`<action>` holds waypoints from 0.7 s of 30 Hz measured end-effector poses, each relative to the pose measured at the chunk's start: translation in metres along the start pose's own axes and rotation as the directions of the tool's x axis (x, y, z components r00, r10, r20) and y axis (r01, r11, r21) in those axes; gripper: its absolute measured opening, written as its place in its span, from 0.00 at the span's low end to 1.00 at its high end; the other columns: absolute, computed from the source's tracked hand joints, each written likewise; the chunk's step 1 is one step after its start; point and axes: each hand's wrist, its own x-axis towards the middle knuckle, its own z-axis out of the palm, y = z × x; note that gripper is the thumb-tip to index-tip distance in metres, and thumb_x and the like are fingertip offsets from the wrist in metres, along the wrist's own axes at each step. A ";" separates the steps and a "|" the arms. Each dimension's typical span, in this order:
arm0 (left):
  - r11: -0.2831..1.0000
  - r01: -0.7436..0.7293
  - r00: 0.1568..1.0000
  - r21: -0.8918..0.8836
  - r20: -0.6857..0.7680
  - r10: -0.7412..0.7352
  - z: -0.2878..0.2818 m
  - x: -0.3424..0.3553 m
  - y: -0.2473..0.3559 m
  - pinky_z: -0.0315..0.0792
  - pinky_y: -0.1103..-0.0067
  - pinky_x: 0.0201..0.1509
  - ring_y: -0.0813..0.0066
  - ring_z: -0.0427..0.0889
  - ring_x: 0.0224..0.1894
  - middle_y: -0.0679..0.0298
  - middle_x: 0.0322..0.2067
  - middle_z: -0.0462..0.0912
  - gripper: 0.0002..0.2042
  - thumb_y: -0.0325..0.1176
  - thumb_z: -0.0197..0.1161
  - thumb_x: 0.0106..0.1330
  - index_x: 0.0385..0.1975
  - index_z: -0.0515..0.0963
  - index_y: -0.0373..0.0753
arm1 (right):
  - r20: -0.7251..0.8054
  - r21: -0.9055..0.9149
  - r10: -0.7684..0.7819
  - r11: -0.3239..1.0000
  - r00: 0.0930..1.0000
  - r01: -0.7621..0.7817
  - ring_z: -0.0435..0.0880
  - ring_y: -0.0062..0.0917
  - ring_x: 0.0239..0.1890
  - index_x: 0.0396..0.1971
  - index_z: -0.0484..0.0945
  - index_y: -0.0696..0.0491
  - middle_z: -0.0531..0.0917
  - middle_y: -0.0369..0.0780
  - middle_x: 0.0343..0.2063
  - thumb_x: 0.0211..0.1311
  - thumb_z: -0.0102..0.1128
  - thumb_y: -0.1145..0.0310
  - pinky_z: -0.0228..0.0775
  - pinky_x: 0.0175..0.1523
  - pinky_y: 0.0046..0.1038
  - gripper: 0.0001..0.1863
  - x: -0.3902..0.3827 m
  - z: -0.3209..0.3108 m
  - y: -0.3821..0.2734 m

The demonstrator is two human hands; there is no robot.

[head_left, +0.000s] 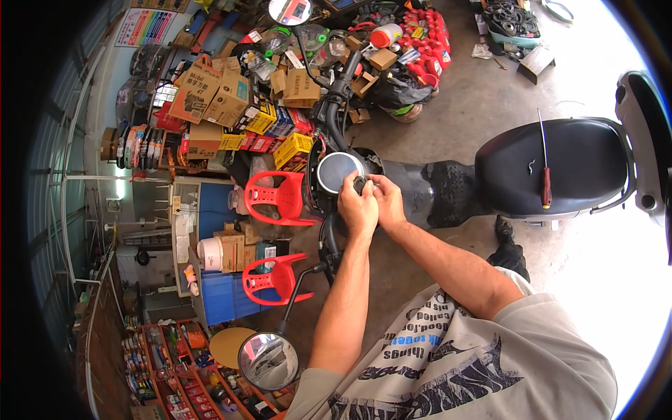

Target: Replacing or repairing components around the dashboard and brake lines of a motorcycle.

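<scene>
Both my hands are together just behind the round gauge (337, 173) of a motorcycle, close to its handlebar. My left hand (358, 208) is closed, its thumb and fingers pinching around a small dark part (360, 184). My right hand (387, 201) is pressed against it, fingers curled at the same spot. The small part is mostly covered by fingers, so its kind does not show. On the black seat (553, 164) to the right lies a screwdriver (545, 183) with a dark red handle, and beside it a small bent metal piece (531, 166).
Two red plastic chairs (276, 198) stand left of the handlebar. Cardboard boxes (227, 98) and red bottles (427, 42) are piled beyond the front. A round mirror (269, 360) juts out near my left arm. Shelves of small goods (175, 364) stand at lower left.
</scene>
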 end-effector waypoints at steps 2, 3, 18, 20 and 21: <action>1.000 0.001 1.000 0.000 0.000 -0.001 0.000 0.001 0.001 0.74 0.68 0.52 0.52 0.82 0.47 0.45 0.42 0.83 0.17 0.28 0.64 0.57 0.47 0.77 0.31 | -0.002 -0.005 0.003 1.000 1.000 -0.003 0.85 0.29 0.38 0.45 0.79 0.57 0.85 0.48 0.35 0.62 0.52 0.76 0.75 0.44 0.30 0.13 0.002 0.000 0.002; 1.000 -0.004 1.000 0.000 -0.002 0.004 0.001 0.001 0.002 0.74 0.68 0.52 0.52 0.82 0.47 0.45 0.42 0.83 0.17 0.28 0.64 0.57 0.47 0.77 0.31 | -0.003 -0.011 0.006 1.000 1.000 -0.006 0.85 0.29 0.38 0.45 0.79 0.57 0.85 0.48 0.35 0.62 0.52 0.76 0.75 0.44 0.30 0.13 0.003 0.000 0.004; 0.955 0.072 0.995 -0.286 0.090 -0.048 -0.001 0.002 -0.016 0.73 0.69 0.51 0.57 0.81 0.45 0.48 0.43 0.81 0.17 0.25 0.63 0.59 0.49 0.75 0.31 | 0.070 -0.095 -0.072 0.992 0.995 0.078 0.73 0.15 0.23 0.47 0.78 0.56 0.76 0.34 0.19 0.62 0.52 0.78 0.69 0.32 0.23 0.14 -0.003 -0.012 -0.020; 0.928 0.133 0.986 -0.348 0.146 -0.086 -0.002 0.002 -0.008 0.74 0.71 0.49 0.62 0.82 0.44 0.51 0.42 0.82 0.17 0.25 0.62 0.60 0.50 0.74 0.30 | 0.068 -0.098 -0.080 0.991 0.994 0.087 0.73 0.16 0.23 0.47 0.77 0.56 0.76 0.35 0.19 0.62 0.52 0.78 0.68 0.31 0.23 0.14 -0.002 -0.017 -0.023; 0.915 0.153 0.980 -0.373 0.174 -0.093 -0.003 0.002 -0.005 0.75 0.74 0.47 0.67 0.81 0.42 0.53 0.41 0.81 0.17 0.24 0.62 0.60 0.51 0.73 0.30 | 0.071 -0.101 -0.087 0.990 0.994 0.094 0.73 0.16 0.23 0.48 0.77 0.56 0.75 0.35 0.19 0.62 0.52 0.78 0.68 0.31 0.23 0.14 -0.001 -0.019 -0.024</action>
